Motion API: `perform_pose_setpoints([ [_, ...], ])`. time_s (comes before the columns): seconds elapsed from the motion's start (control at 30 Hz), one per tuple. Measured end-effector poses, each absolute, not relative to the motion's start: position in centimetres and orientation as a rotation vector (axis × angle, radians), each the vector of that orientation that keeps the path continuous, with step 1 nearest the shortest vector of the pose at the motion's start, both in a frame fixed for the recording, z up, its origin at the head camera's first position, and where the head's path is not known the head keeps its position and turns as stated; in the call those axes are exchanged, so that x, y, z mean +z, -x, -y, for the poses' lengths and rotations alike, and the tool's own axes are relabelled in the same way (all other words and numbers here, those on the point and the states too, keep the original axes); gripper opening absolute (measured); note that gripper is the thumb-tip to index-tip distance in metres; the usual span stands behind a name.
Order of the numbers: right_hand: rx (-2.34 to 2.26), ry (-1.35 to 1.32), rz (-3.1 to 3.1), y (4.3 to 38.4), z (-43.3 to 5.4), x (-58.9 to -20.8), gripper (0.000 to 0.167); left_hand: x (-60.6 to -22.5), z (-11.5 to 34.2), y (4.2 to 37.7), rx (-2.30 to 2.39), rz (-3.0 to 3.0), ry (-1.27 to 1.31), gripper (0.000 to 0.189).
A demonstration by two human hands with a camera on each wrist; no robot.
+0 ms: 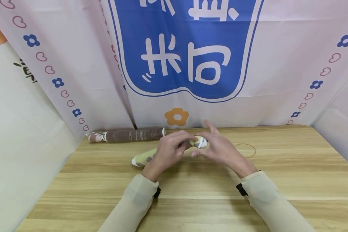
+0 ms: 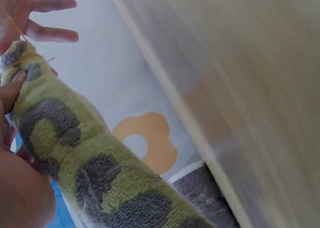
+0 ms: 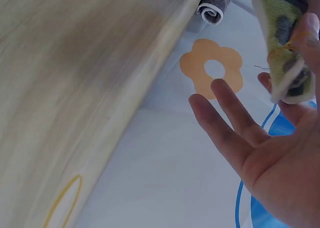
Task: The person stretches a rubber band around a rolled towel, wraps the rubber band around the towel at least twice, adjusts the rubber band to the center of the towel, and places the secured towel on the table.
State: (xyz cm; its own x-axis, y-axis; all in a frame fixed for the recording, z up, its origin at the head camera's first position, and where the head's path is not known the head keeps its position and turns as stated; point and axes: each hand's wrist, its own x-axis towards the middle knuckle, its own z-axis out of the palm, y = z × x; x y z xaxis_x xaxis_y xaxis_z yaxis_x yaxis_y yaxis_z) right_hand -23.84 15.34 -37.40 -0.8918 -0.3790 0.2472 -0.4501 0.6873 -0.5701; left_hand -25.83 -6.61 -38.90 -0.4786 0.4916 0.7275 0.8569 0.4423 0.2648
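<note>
A rolled green towel (image 1: 145,157) with grey patterns and white ends lies slantwise in my left hand (image 1: 171,147), whose fingers and thumb grip it near its right end. Around that end runs a thin orange-yellow rubber band (image 2: 24,59). Part of the band is stretched away from the roll toward my right hand (image 1: 220,149), which pinches it beside the towel's tip. Two fingers (image 3: 220,133) of the right hand stick out straight in the right wrist view. The towel's middle is hidden behind the left hand in the head view.
A brown rolled towel (image 1: 127,135), tied near its left end, lies along the table's back edge. Another yellow rubber band (image 1: 255,150) lies on the wooden table (image 1: 197,206) right of my right hand. Behind the table hangs a printed white cloth (image 1: 281,64).
</note>
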Motion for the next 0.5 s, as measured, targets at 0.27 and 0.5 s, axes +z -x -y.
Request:
perform_pose_setpoints([
  [0.27, 1.202, -0.635, 2.718, 24.1, -15.4, -37.9, 0.06, -38.9, 6.7, 26.0, -1.104, 2.064, 1.093, 0.029],
  [0.5, 1.449, -0.546, 2.677, 24.2, -15.0, -38.7, 0.078, -38.2, 6.7, 25.5, -1.377, 2.102, 1.052, 0.028],
])
